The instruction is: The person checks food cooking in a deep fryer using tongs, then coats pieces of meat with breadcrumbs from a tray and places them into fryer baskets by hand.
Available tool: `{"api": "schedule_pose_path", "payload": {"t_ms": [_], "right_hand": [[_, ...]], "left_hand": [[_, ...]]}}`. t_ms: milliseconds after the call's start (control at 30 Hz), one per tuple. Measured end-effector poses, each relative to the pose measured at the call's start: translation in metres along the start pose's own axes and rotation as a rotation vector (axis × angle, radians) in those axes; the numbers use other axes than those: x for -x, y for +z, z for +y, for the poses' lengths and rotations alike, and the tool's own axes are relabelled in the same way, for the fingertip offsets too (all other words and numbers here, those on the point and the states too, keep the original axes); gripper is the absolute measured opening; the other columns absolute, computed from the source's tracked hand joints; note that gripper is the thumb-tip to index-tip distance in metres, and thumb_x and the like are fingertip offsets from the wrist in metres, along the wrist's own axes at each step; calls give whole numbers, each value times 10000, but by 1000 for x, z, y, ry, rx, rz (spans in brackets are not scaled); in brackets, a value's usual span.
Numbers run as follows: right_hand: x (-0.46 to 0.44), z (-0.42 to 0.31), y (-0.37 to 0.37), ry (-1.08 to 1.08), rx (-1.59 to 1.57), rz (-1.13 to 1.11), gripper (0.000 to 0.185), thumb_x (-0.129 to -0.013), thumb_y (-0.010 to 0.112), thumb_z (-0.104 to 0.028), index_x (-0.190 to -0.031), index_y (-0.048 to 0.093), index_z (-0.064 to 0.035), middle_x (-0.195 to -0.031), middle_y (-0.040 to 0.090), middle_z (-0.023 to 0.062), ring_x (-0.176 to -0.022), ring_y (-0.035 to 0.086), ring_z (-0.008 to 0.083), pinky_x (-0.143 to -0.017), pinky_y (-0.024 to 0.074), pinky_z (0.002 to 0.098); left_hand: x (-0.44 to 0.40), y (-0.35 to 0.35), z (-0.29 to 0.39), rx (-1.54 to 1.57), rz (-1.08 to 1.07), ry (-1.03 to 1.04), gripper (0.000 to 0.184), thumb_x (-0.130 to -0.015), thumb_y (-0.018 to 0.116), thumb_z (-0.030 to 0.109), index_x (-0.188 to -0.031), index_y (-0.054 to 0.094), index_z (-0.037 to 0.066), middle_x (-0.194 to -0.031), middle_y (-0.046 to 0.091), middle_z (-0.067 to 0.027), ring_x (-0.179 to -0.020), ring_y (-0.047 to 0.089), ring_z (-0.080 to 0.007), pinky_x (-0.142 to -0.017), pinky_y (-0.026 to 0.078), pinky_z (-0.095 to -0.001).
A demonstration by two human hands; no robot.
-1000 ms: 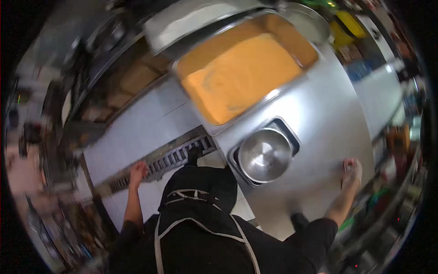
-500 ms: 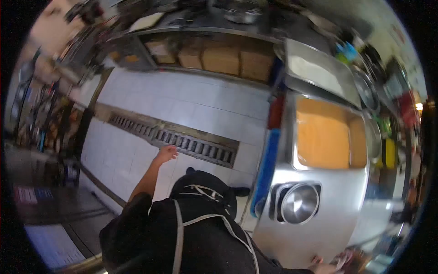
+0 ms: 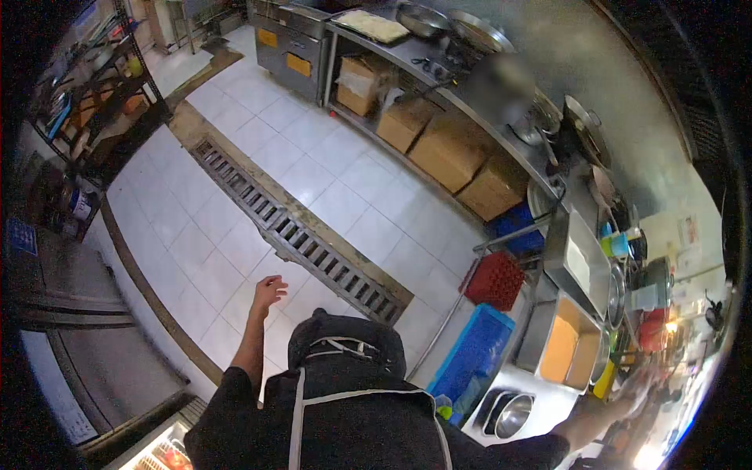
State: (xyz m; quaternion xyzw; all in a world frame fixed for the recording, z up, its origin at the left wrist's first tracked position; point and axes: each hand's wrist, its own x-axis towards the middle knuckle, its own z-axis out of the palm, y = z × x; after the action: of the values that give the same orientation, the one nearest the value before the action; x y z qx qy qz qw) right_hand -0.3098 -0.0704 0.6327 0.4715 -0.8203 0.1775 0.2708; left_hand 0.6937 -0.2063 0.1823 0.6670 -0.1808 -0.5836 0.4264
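Clock from wearer's chest. Left hand [image 3: 270, 290]: 11 o'clock, elbow bent, over floor tiles [image 3: 211, 266] near drain [image 3: 294, 231]; fingers loosely curled, slightly parted, nothing visible in them. Right hand [image 3: 641, 385]: 3 o'clock, arm outstretched, blurred, fingers cannot be told. Nearby, orange-filled pan [image 3: 586, 362]: 2 o'clock; bowl [image 3: 515, 416]: 3 o'clock.

Plastic crate [image 3: 493, 281], red. Plastic bin [image 3: 475, 354], blue. Cardboard boxes [image 3: 449, 150], brown. Pan contents [image 3: 557, 346], orange. Floor tiles [image 3: 338, 200], white, gridded by grey lines. Apron [image 3: 364, 427], black, edged off-white.
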Motion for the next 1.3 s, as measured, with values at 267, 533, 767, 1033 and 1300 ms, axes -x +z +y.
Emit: {"api": "schedule_pose_path", "payload": {"t_ms": [267, 533, 767, 1033, 1300], "right_hand": [[-215, -438, 71, 69, -1492, -401, 534, -919, 422, -315, -1392, 257, -129, -1403, 315, 73, -1273, 315, 182, -1036, 197, 333], [-271, -849, 203, -134, -1511, -695, 351, -814, 632, -301, -1065, 536, -75, -856, 581, 12, -769, 560, 105, -658, 423, 212], [-257, -1121, 342, -255, -1082, -1214, 206, -810, 613, -185, -980, 566, -80, -804, 594, -3, -656, 569, 100, -545, 470, 238], [-244, -1290, 646, 4, -1129, -2007, 96, -799, 590, -106, -878, 570, -56, -719, 562, 17, -562, 532, 137, -469, 425, 286], [-284, -1308, 718, -595, -867, -1204, 226, -700, 611, -209, -901, 653, -115, -784, 650, 110, -651, 616, 222, -578, 477, 339]], "left_hand": [[-98, -34, 118, 301, 52, 160, 296, -851, 533, 264, -1095, 531, 96, -934, 636, -46, -781, 597, -135, -688, 460, -276], [-228, -202, 51, 115, 538, -204, 220, -840, 434, 192, -929, 560, 35, -779, 623, -88, -548, 555, -168, -438, 411, -306], [-165, -221, 49, 437, 833, -288, 239, -828, 539, 283, -997, 536, 114, -812, 630, -69, -555, 578, -180, -437, 406, -303], [-259, -178, 53, 591, 473, 121, 427, -809, 596, 295, -1091, 453, 8, -1112, 479, -149, -995, 511, -303, -906, 423, -418], [-628, -331, 378, 37, 381, -137, 282, -863, 481, 324, -732, 562, 88, -558, 516, -16, -418, 450, -120, -346, 321, -242]]}}
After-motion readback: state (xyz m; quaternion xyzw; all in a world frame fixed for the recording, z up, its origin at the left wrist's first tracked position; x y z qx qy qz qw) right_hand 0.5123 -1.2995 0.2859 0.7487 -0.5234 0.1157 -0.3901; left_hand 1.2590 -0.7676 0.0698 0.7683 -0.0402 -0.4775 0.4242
